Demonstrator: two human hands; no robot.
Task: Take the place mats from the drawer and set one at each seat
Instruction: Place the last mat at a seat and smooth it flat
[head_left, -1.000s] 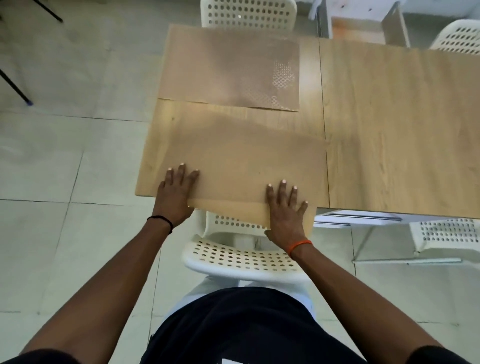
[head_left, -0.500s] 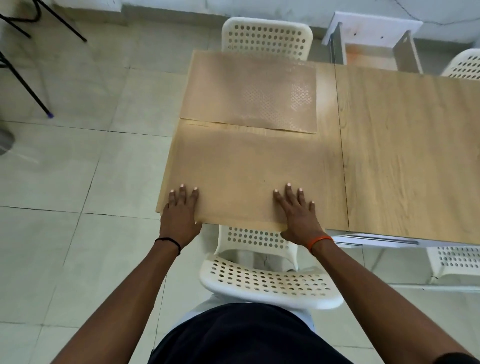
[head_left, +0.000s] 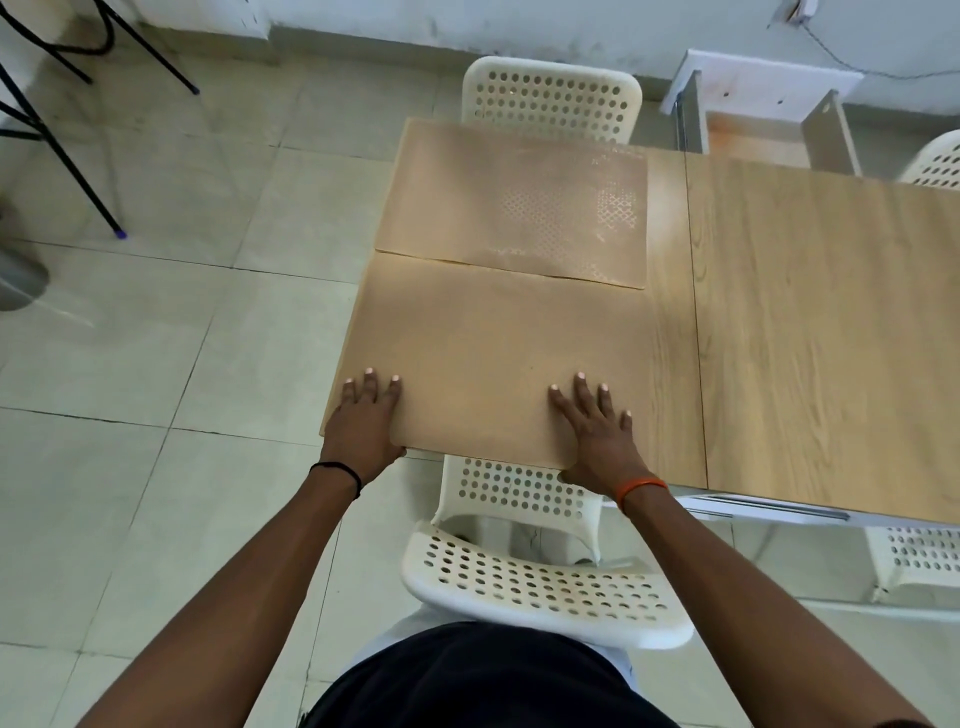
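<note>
Head view: I am looking down at the left end of the wooden counter (head_left: 810, 332), standing behind a white perforated chair (head_left: 540, 582).
Left hand (head_left: 363, 421): I am pressing it flat, fingers straight, on the near left corner of the near place mat (head_left: 498, 364); my thumb is tucking under the mat's edge, which is hanging slightly over the counter's near edge.
Right hand (head_left: 597, 431): I am laying it flat, fingers spread, on the near right corner of the same mat.
Near place mat: it is lying along the counter's near edge, its left side running along the counter's left edge.
Far place mat (head_left: 519, 208): it is lying at the counter's far left corner, in front of another white chair (head_left: 550, 98); its near edge is touching the near mat's far edge, and I cannot tell which is overlapping.
Drawer (head_left: 763, 130): it is standing pulled open beyond the counter's far edge.
Wrists: I am wearing a black band (head_left: 337, 473) on the left and an orange band (head_left: 641, 488) on the right.
</note>
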